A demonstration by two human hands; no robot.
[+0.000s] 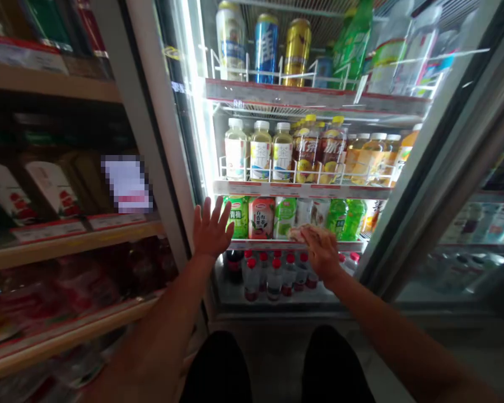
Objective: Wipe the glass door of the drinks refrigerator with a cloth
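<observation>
My left hand point(212, 232) is raised with its fingers spread, in front of the left edge of the lit drinks cooler and beside a green drink pack point(237, 218). Nothing is in it. A pale crumpled cloth point(297, 233) pokes out from the closed fingers of my right hand point(322, 249). That hand is in front of the lower cooler shelf, near its red and white label strip point(269, 244). Behind the cloth stand a red drink pack point(261, 218) and a green and white one point(285, 217). I cannot tell whether the cloth touches the shelf edge.
Bottles with red caps point(275, 280) fill the cooler floor. Tea bottles point(260, 151) stand on the middle shelf behind a wire rail, cans point(266, 47) above. A dark shelf unit point(67, 240) rises on the left. A metal door frame point(441, 184) runs along the right.
</observation>
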